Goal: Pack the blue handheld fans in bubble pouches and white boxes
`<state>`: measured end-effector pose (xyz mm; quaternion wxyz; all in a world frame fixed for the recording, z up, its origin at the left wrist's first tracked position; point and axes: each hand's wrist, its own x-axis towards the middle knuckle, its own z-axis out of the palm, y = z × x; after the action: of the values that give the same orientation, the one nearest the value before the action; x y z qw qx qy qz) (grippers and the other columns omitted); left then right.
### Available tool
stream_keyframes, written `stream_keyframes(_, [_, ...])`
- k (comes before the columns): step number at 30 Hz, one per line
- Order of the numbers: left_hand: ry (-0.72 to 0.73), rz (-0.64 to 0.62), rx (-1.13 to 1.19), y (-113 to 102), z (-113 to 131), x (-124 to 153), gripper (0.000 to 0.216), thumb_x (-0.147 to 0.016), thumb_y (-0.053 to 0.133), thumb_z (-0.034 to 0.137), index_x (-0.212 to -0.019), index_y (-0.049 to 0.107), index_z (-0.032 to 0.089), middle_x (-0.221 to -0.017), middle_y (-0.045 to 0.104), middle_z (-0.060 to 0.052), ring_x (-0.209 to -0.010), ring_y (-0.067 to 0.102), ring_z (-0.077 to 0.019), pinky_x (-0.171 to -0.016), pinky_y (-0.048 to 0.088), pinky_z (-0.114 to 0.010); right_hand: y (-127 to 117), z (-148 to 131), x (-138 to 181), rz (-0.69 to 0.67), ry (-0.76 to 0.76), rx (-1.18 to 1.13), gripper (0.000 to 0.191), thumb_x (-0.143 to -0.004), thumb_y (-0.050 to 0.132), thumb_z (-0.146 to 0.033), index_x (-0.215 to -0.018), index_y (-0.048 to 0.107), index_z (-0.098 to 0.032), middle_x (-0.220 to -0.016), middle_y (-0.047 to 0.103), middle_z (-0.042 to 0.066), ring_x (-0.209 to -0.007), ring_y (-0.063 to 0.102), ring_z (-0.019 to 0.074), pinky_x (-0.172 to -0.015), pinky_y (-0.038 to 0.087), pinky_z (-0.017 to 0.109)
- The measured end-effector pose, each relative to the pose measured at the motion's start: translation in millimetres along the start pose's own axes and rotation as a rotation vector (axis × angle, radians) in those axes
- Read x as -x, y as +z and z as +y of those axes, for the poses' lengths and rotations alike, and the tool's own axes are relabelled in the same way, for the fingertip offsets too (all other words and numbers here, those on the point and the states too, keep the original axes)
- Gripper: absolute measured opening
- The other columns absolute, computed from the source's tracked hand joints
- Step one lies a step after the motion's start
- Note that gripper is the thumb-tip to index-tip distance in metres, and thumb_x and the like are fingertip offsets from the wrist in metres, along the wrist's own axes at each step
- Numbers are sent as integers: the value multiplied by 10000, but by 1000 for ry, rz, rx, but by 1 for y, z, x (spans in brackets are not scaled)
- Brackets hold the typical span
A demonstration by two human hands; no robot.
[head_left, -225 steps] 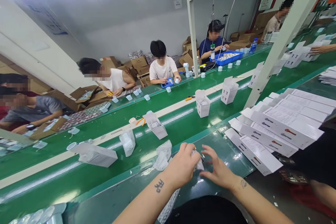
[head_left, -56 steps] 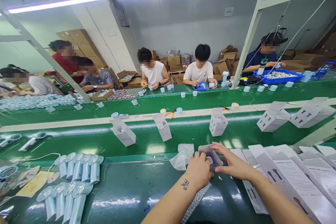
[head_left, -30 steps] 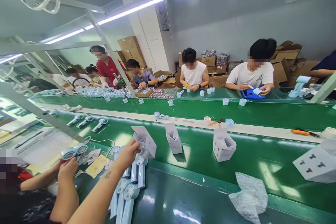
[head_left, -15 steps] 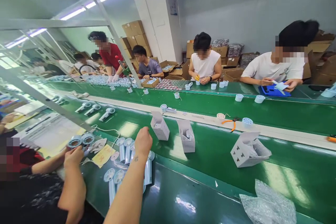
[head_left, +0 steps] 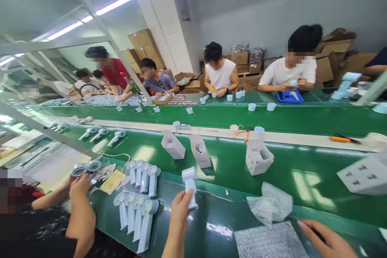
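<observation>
My left hand [head_left: 180,209] is closed around the handle of a light blue handheld fan [head_left: 190,181], held upright above the dark green bench. Left of it, several more handheld fans [head_left: 145,225] lie in two rows on the bench. Low on the right, my right hand [head_left: 329,238] is open, its fingers stretched toward a flat sheet of bubble wrap [head_left: 269,242]. No contact with the sheet can be seen. A crumpled piece of clear bubble wrap [head_left: 270,203] lies just beyond that sheet.
Open white boxes [head_left: 258,161] stand on the green conveyor [head_left: 223,185], another white box [head_left: 363,177] at right. At left, a co-worker's hands [head_left: 79,187] hold two fans. Orange-handled pliers [head_left: 246,132] lie on the pale divider. Co-workers sit across the line.
My left hand has come right from the fan rows and now holds a fan. My right hand has entered at lower right. The view has turned right, and a further white box shows.
</observation>
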<state>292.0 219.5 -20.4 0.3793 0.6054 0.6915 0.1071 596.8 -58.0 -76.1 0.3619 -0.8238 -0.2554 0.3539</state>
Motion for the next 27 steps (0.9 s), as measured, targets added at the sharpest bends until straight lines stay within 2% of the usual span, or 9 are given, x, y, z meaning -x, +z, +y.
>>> stream_keyframes(4, [175,-494,593,109,17,123,581,-731,596,690,-1060,603,212,-828,708,-72,-768,698,-237,-685,559,-349,9,-70,34,-434,189,-776,614,-627,718,-695,-1028,683,-231,-1128,711,118,-1060,661,318,-958,512,465])
stream_keyframes(6, [283,-658,467,150,26,169,635,-710,537,771,-1084,611,263,-773,700,-79,-719,705,-255,-619,555,-370,6,-76,44,-421,196,-972,558,-605,794,-613,-930,681,-174,-978,735,116,-911,694,281,-866,549,436])
stream_keyframes(8, [384,-672,161,171,40,183,620,-782,345,787,-1032,637,301,-724,690,-102,-647,700,-277,-535,532,-392,-8,-60,55,-278,248,-1104,491,-622,817,-561,-869,675,-162,-862,732,87,-779,691,234,-756,574,388])
stream_keyframes(11, [470,-507,-100,176,70,146,548,-899,232,593,-1033,638,250,-932,708,-156,-902,693,-319,-776,546,-466,-45,-19,76,-85,347,-1229,446,-625,859,-493,-892,669,-190,-854,725,43,-744,674,187,-674,588,328])
stream_keyframes(13, [564,-399,-229,175,93,109,452,-848,452,435,-1230,546,213,-1296,603,-159,-1284,491,-338,-1046,395,-520,-66,3,91,-80,406,-1233,431,-617,881,-459,-868,656,-191,-784,707,21,-697,660,162,-653,596,309])
stream_keyframes(16, [693,-412,-443,184,117,78,580,-653,662,210,-1225,563,216,-1310,616,-134,-1351,393,-380,-1087,295,-596,-81,19,110,-157,425,-1175,460,-618,896,-411,-921,636,-182,-684,663,-1,-622,637,148,-549,575,273])
stream_keyframes(21, [916,-505,-628,169,117,84,506,-696,420,-17,-1071,665,218,-1162,705,-76,-1210,565,-222,-1067,381,-402,-83,29,127,-117,443,-1284,507,-597,909,-403,-930,603,-173,-722,673,8,-670,660,166,-502,564,265])
stream_keyframes(23, [1011,-562,-673,147,110,85,573,-668,388,-61,-1043,681,258,-1181,705,-19,-1316,481,-199,-1145,277,-429,-83,33,126,-120,471,-1313,483,-627,891,-407,-924,596,-166,-730,685,25,-665,663,167,-516,566,269])
stream_keyframes(27, [1064,-614,-743,119,98,91,500,-609,483,-74,-886,717,270,-1337,625,-13,-1429,323,-304,-1169,105,-584,-74,36,109,-159,480,-1278,380,-711,836,-354,-917,565,-184,-753,698,39,-713,681,187,-549,566,280])
